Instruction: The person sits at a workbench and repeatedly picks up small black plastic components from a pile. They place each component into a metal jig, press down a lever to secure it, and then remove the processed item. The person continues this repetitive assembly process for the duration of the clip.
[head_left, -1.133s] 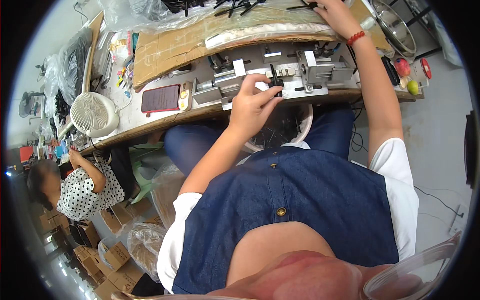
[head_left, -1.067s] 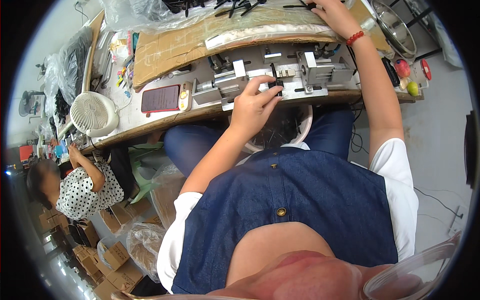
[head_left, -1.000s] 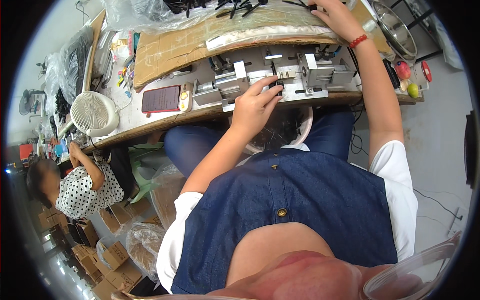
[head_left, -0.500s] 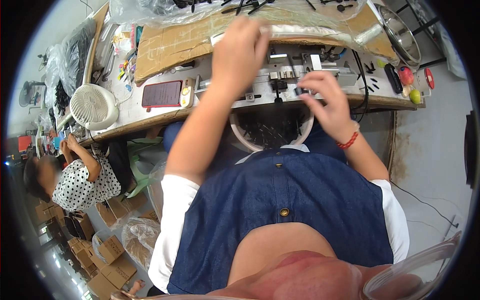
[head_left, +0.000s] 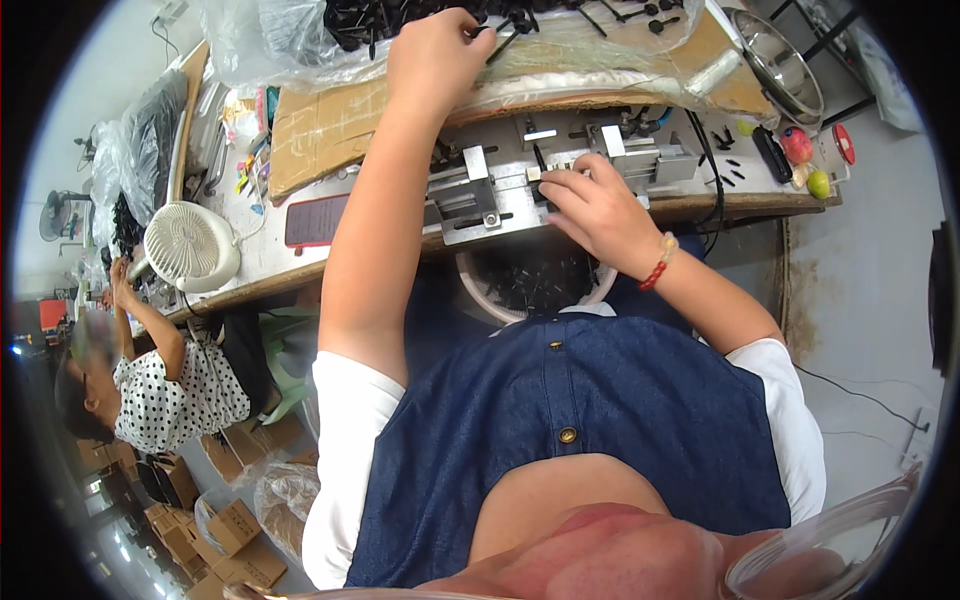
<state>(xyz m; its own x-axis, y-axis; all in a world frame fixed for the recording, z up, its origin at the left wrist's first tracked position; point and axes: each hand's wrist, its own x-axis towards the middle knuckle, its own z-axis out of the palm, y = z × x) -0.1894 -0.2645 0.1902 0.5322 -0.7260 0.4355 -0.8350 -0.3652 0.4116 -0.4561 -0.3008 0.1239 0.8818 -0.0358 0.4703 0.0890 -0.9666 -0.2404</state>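
My left hand (head_left: 437, 65) reaches to the far side of the bench, over a pile of black plastic parts (head_left: 350, 25) with thin stems and knobbed ends. Its thumb and index finger are pinched on a small black part (head_left: 477, 31). Closer to me, my right hand (head_left: 598, 212) is at the middle of a metal clamping fixture (head_left: 480, 190). The right fingers are curled and close together over the fixture's small centre block; whatever is in their tips is hidden. A black stem (head_left: 539, 157) stands tilted just beyond those fingers.
Cardboard (head_left: 310, 135) and plastic film lie behind the fixture. A white fan (head_left: 192, 247) and a phone (head_left: 314, 221) are on the left. Below the bench edge sits a basket (head_left: 480, 290) of black pieces. Cables (head_left: 712, 170) hang at right; another person (head_left: 180, 390) works far left.
My left hand has moved away from me to the black parts and pinched one. My right hand has shifted left and lower onto the fixture's centre. The fixture's left clamp is now uncovered.
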